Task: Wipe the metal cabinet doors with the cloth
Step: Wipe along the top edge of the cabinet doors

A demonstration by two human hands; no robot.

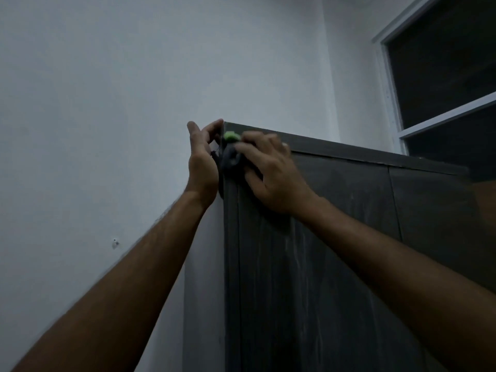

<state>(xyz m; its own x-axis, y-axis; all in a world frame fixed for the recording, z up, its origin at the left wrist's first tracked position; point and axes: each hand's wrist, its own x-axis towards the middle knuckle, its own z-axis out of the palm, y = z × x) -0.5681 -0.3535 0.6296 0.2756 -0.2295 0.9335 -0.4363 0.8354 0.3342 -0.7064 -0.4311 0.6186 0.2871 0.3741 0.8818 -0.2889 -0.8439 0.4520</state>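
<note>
Reaching up along the pale wall (107,103), the left hand (201,162) sits at the cabinet's top left corner, its grip narrow: thumb and fingers curl toward the corner edge and look to pinch a fold of the cloth (229,159) there, though the dim light leaves that unsure. The cloth is a small dark wad with a bright green patch at its top, bunched against the corner just under the top rim. It looks soft, light and limp, so it will likely fold and slip unless kept balled under a flat palm; pressing through the middle of the wad should serve better than pinching a loose edge. The right hand (271,170) holds it so, fingers curled over the wad against the left door (308,264). That door looks stiff and streaked; the right door (434,210) lies beyond, near the dark window (442,63).
</note>
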